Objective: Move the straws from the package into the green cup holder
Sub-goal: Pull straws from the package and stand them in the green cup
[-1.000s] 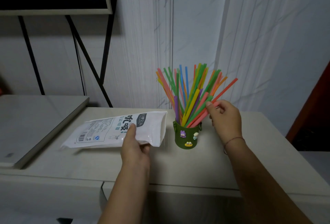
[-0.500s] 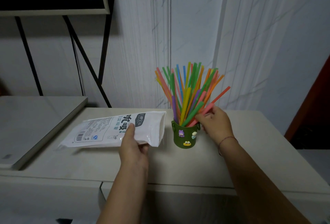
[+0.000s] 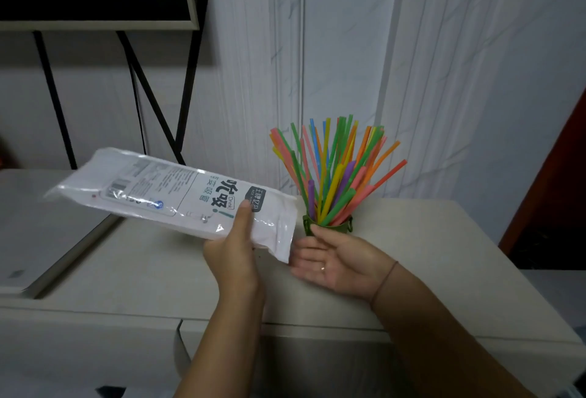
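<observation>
My left hand (image 3: 233,251) grips the white straw package (image 3: 165,196) near its open end and holds it lifted and tilted above the beige table (image 3: 444,254). The open end points down to the right. My right hand (image 3: 336,259) lies palm up with fingers spread just below that opening, holding nothing. Behind my right fingers stands the green cup holder (image 3: 328,228), mostly hidden, filled with several coloured straws (image 3: 333,169) fanning upward.
A white appliance lid (image 3: 38,239) lies flat at the left, beside the table. Black metal legs (image 3: 149,93) of a stand rise against the white panelled wall (image 3: 444,64). A dark red edge (image 3: 558,175) borders the right side.
My left hand has lifted the package off the table and tilted it. My right hand let go of the straws in the cup and moved down, palm up, under the package's opening.
</observation>
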### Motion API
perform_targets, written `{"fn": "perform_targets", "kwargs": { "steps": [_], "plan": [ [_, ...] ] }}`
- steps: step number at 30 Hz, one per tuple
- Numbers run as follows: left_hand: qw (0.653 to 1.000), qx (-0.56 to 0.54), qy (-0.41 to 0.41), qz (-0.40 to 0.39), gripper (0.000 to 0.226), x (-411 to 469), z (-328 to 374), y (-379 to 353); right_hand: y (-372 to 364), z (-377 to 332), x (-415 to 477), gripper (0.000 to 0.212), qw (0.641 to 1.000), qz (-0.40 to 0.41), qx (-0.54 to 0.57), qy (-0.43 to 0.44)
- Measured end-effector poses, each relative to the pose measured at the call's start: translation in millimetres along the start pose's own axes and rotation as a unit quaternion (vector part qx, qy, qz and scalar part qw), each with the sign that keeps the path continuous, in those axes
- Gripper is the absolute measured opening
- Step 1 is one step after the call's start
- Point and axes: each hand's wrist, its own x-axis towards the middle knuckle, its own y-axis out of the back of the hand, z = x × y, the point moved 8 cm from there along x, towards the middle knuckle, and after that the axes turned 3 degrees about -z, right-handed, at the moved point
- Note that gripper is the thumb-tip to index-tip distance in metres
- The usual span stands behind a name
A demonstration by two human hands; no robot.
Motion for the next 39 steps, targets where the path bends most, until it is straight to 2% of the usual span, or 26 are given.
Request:
{"fn": "perform_targets", "kwargs": {
  "steps": [4, 11, 14, 17, 22, 25, 28, 33, 36, 39],
  "plan": [
    [0.993, 0.087, -0.080, -0.027, 0.029, -5, 11, -7, -17, 19, 15, 0.037, 0.992, -0.030, 0.125, -0.017],
    [0.982, 0.140, -0.113, -0.049, 0.038, -7, 14, -10, -17, 19, 27, 0.036, 0.983, -0.019, 0.182, -0.011],
    [0.987, 0.124, -0.093, -0.038, 0.033, -3, 13, -6, -17, 17, 26, 0.034, 0.985, -0.029, 0.173, -0.001],
    [0.994, 0.086, -0.062, -0.008, 0.029, 3, 9, 2, -14, 15, 22, 0.033, 0.995, -0.008, 0.103, 0.000],
    [0.999, 0.018, -0.006, 0.033, 0.041, 10, -1, 14, -9, 11, 17, 0.022, 0.999, 0.035, 0.013, 0.006],
    [0.998, -0.014, 0.025, 0.052, 0.036, 11, -7, 17, -10, 2, 16, 0.012, 0.997, 0.035, 0.034, 0.066],
    [0.994, -0.054, 0.069, 0.070, 0.032, 11, -13, 19, -9, -15, 12, 0.012, 0.989, 0.029, 0.019, 0.141],
    [0.980, -0.120, 0.130, 0.092, 0.026, 16, -22, 28, 10, -48, -2, 0.012, 0.973, 0.069, 0.021, 0.218],
    [0.977, -0.134, 0.136, 0.098, 0.025, 18, -23, 30, 21, -56, -8, 0.017, 0.967, 0.087, 0.071, 0.228],
    [0.977, -0.132, 0.138, 0.094, 0.025, 14, -26, 26, 17, -45, -2, 0.009, 0.972, 0.067, 0.122, 0.189]
  ]
}}
